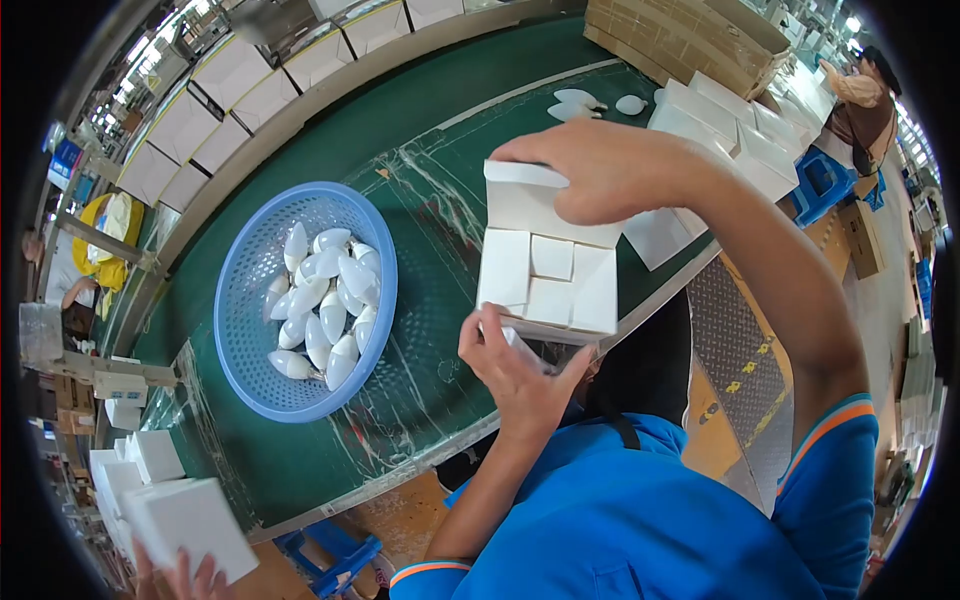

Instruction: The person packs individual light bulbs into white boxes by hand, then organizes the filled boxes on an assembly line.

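An open white cardboard box (pixel 549 282) is held at the table's near edge, with white cardboard inserts dividing its inside. My right hand (pixel 625 172) is closed on the raised lid, its fingers curled over the top flap. From the near side, my left hand (pixel 520 385) grips the lower edge of the box, fingertips at the left corner and thumb below. A small whitish piece shows by that palm; I cannot make out what it is. To the left, a blue plastic basket (pixel 232 345) holds several white candle-shaped light bulbs (pixel 317 338).
Loose bulbs (pixel 575 103) lie at the back of the green table (pixel 430 300). White boxes (pixel 705 125) and a brown carton (pixel 685 40) stand at back right. Another person's hand (pixel 180 578) touches a white box (pixel 190 525) at lower left. A person (pixel 862 105) is at far right.
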Demonstrator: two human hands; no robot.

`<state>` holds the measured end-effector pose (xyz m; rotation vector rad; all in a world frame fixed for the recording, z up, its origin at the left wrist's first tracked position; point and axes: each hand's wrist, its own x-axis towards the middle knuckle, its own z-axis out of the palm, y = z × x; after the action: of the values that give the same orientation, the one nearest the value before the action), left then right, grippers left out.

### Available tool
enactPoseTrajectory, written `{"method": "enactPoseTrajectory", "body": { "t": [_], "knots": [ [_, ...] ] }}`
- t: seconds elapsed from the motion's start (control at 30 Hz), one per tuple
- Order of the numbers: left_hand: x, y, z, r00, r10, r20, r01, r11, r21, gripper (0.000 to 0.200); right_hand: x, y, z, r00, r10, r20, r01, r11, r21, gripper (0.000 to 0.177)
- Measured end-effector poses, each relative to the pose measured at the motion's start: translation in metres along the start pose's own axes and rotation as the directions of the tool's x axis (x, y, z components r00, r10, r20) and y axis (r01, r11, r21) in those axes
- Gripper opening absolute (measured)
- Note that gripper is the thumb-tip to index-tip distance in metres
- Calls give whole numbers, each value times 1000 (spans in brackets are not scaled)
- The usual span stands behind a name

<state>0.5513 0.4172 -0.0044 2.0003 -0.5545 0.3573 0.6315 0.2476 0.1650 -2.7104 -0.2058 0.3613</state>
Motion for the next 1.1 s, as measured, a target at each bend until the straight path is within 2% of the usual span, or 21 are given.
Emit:
{"method": "enactPoseTrajectory", "body": {
  "t": [0.03, 0.07, 0.13, 0.17, 0.23, 0.27, 0.33, 0.4, 0.43, 0.47, 0.5, 0.57, 0.6, 0.67, 0.73, 0.8, 0.83, 0.93, 1.0, 1.07, 1.1],
  "knots": [
    [0, 1, -6, 998, 32, 53, -28, 996, -86, 97, -1, 4, 2, 1000, -12, -13, 12, 1000, -16, 63],
    [1, 1, -14, 998, 42, 56, -38, 996, -83, 97, -3, 8, 4, 1000, -12, -23, 12, 1000, -12, 63],
    [6, -1, -32, 992, -7, 128, 22, 993, -117, 66, -9, 12, 8, 996, -85, -29, 86, 996, 30, 62],
    [15, -2, -42, 991, -2, 134, 18, 993, -113, 66, -14, 7, 6, 999, -41, -29, 40, 998, -41, 66],
    [32, -1, -57, 998, -45, 41, 49, 993, -105, 47, -25, 3, 8, 990, -89, -106, 81, 994, -76, 63],
    [38, 1, -57, 998, -46, 33, 49, 995, -88, 47, -28, -1, 9, 973, -149, -179, 128, 984, -122, 61],
    [54, 2, -63, 992, 36, 121, -32, 999, -34, 46, -40, -3, 13, 875, -337, -349, 268, 935, -232, 65],
    [62, 4, -66, 973, 132, 191, -145, 988, 61, 54, -55, -26, 15, 769, -496, -403, 399, 865, -303, 60],
    [64, 9, -63, 975, 107, 194, -123, 990, 73, 57, -62, -36, 19, 695, -568, -441, 449, 822, -351, 55],
    [65, 14, -59, 975, 5, 223, -15, 999, 47, 60, -72, -34, 28, 697, -596, -398, 505, 802, -317, 50],
    [69, 19, -53, 982, -20, 187, 18, 1000, 8, 62, -82, -26, 39, 678, -642, -359, 554, 767, -325, 43],
    [77, 20, -46, 983, -89, 163, 90, 996, 2, 64, -90, -23, 55, 739, -631, -235, 591, 776, -221, 38],
    [81, 19, -46, 986, -101, 135, 100, 995, 18, 64, -88, -23, 63, 720, -656, -225, 618, 754, -222, 38],
    [87, 17, -43, 964, -127, 234, 123, 992, 31, 63, -84, -25, 80, 763, -548, -343, 496, 837, -231, 36],
    [91, 21, -46, 966, -112, 232, 108, 994, 32, 62, -89, -27, 77, 750, -561, -351, 484, 827, -286, 39],
    [92, 25, -50, 944, -60, 323, 58, 998, 15, 64, -99, -24, 74, 832, -457, -314, 410, 888, -207, 40],
    [92, 22, -50, 945, -65, 322, 61, 998, 22, 64, -101, -27, 78, 830, -461, -314, 416, 887, -203, 40],
    [95, 18, -41, 950, -29, 310, 22, 999, 26, 62, -109, -33, 85, 897, -308, -318, 280, 951, -131, 36],
    [96, 18, -49, 936, -67, 346, 58, 998, 38, 57, -102, -26, 98, 894, -370, -252, 362, 929, -79, 33],
    [98, 20, -52, 932, -26, 361, -8, 996, 94, 54, -95, -18, 98, 880, -383, -281, 399, 917, 0, 33],
    [100, 18, -51, 936, 34, 349, -66, 995, 80, 51, -94, -14, 94, 902, -330, -278, 361, 930, 67, 33]
  ]
}}
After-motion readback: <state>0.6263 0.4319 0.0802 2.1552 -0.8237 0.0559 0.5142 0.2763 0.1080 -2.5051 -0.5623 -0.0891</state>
